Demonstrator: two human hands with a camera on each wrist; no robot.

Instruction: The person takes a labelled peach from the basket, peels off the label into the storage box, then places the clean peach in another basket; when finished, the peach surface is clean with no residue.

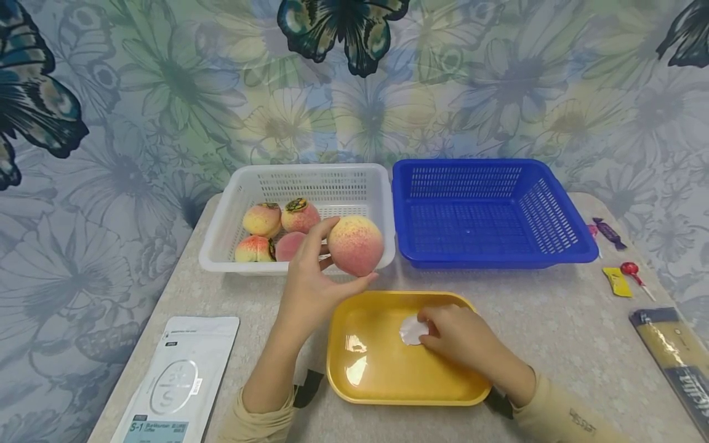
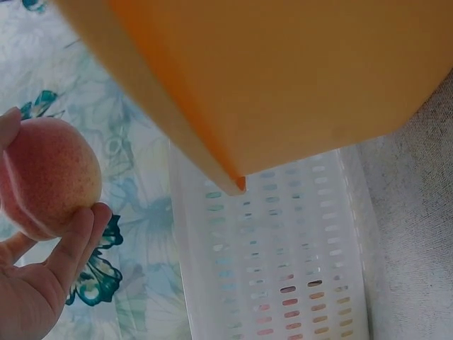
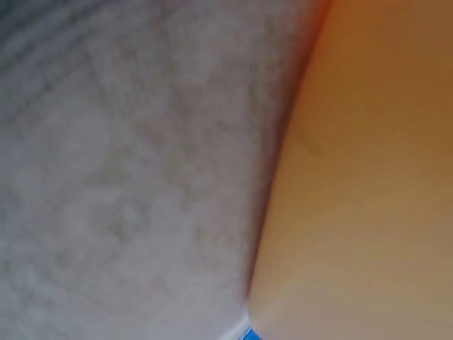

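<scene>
My left hand (image 1: 310, 280) holds a pink and yellow peach (image 1: 357, 246) up in front of the white basket (image 1: 354, 175). In the left wrist view, thumb and fingers curl around the peach (image 2: 53, 180) from the side and below. Over the yellow tray (image 1: 382, 384), my right hand (image 1: 462, 338) pinches the edge of a small, thin white piece (image 1: 412, 331), perhaps a wipe or pad. Several more peaches (image 1: 262, 219) sit in the left half of the white basket, some with dark stickers. The right wrist view shows only the blurred tray side and tablecloth, with the hand out of sight.
A blue basket (image 1: 532, 184) stands right of the white one. At the right edge lie wrapped candies (image 1: 616, 281), a red lollipop (image 1: 629, 268) and a long dark-and-gold package (image 1: 672, 351). A white coffee pouch (image 1: 180, 375) lies at the front left. A patterned wall rises behind.
</scene>
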